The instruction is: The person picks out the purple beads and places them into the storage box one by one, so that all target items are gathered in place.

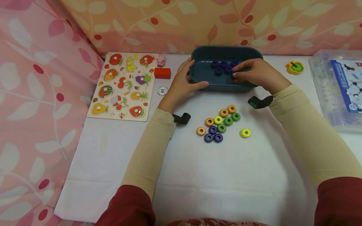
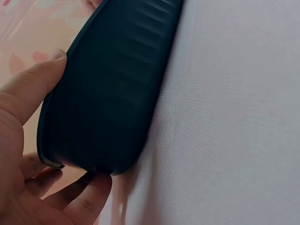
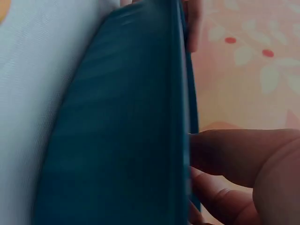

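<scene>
Left hand [image 1: 182,83] grips the tub [image 1: 223,88] by its end; right hand [image 1: 255,73] hovers inside, beside purple rings [image 1: 223,66] (any pinch? can't tell!). Steady bracing, fingertips low should serve; coloured rings [image 1: 225,122] lie outside.

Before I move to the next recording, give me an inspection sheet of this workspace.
Surface: white cloth, creased.
Job's things: purple rings inside the teal tray; twelve loose rings, orange, yellow, green and purple, in front of it.
Clutter: fruit puzzle board, red block, pink figurine and round chip on the left; orange-green toy and clear case on the right.
Hands: left hand grips the tray's left end; right hand reaches into it; whether it holds a ring is unclear.
Cables: nothing seen.
Surroundings: floral fabric behind and at left.
</scene>
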The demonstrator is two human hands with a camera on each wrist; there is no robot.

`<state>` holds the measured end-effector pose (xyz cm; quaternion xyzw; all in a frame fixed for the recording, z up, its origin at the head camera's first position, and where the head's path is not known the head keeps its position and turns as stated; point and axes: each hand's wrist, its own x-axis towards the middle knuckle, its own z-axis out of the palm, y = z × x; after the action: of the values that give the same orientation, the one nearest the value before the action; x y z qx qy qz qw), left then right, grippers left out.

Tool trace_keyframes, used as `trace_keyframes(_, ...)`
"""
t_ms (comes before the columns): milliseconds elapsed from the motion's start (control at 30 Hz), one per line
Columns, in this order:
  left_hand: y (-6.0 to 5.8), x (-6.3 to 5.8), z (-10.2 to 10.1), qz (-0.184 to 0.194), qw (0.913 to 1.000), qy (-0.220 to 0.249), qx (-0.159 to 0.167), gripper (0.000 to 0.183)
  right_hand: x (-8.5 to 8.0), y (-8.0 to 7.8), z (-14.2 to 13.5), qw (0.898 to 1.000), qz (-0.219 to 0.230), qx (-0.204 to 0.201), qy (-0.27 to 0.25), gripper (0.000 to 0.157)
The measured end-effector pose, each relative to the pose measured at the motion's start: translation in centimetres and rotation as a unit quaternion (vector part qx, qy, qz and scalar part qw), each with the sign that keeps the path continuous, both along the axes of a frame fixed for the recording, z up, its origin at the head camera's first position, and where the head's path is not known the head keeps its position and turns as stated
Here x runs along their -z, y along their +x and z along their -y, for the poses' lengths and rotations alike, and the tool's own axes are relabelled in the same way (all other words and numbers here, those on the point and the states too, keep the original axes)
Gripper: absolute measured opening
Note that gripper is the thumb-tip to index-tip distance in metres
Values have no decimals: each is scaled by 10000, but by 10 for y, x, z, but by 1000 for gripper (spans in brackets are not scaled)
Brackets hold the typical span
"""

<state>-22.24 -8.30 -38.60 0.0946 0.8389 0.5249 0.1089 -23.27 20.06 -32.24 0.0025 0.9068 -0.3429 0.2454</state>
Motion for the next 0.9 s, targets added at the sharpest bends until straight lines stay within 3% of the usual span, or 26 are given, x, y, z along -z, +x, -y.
trace_keyframes(233,-1,-1,-2,-38,10000,33,12,105,8,-10,6,9998,103,123,-119,50)
trace_keyframes(400,0,-1,0,16,9999,-164,2,105,-2,4,2,9983,-71,455,-358,54)
trace_keyframes(500,1,-5,-2,59,9986,-529,-3,105,-8,24,-2,9977,-107,485,-469,56)
trace_keyframes(700,5,-17,-9,232,9934,-1113,-179,102,-6,81,-2,9984,0,-55,-568,47)
trace_keyframes(900,8,-23,-11,230,9924,-1179,-277,101,18,132,15,9877,273,-1252,-899,30)
